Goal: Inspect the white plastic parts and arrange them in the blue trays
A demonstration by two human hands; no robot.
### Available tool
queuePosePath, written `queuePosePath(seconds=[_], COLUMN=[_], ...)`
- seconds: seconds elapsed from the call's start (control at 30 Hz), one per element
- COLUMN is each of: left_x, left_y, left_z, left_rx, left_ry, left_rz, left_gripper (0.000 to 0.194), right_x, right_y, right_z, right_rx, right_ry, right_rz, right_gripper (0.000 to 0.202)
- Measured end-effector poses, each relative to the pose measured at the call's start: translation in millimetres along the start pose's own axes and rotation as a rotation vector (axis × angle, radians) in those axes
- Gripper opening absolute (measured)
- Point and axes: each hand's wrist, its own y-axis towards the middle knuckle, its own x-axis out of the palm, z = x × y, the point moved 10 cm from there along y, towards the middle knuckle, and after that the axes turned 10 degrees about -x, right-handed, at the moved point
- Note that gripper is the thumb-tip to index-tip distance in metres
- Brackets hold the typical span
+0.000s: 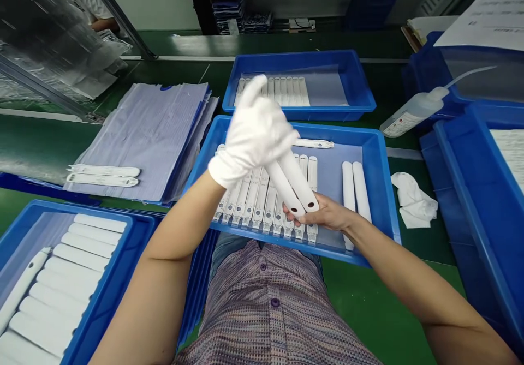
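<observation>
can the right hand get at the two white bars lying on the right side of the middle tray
Probably yes, but not freely: the right hand sits just beside the two loose bars with nothing between, yet its fingers already grip two white bars shared with the gloved left hand.

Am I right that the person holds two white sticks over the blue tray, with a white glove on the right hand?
Not quite: the head view shows the glove on the left hand; the right hand is bare. Both hold the two white sticks over the blue tray.

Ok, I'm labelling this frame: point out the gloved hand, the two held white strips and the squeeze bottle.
Gloved left hand [254, 136]: head view, back of glove.
White strips [292, 182]: head view, mid-length of the pair.
Squeeze bottle [409, 117]: head view, its body.
</observation>
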Motion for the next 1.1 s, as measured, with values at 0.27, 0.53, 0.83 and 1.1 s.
queuePosePath(seconds=[0.27, 0.53, 0.83, 1.1], left_x=[-18.1, -9.4, 58.4, 65.2], left_y=[4, -7, -56, -52], left_z=[11, -37, -108, -124], left_rx=[0.057, 0.045, -0.351, -0.358], left_ry=[-0.078, -0.460, -0.312, -0.175], left_rz=[-0.050, 0.065, -0.194, -0.273], left_gripper=[0.024, 0.048, 0.058, 0.046], right_x=[11, 13, 1, -51], right_y=[1, 7, 15, 4], right_z=[13, 18, 2, -51], right_rx=[0.021, 0.030, -0.039, -0.401], right_ry=[0.079, 0.115, 0.029, -0.301], right_rz=[-0.116, -0.087, 0.093, 0.621], right_gripper=[0.050, 0.047, 0.050, 0.070])
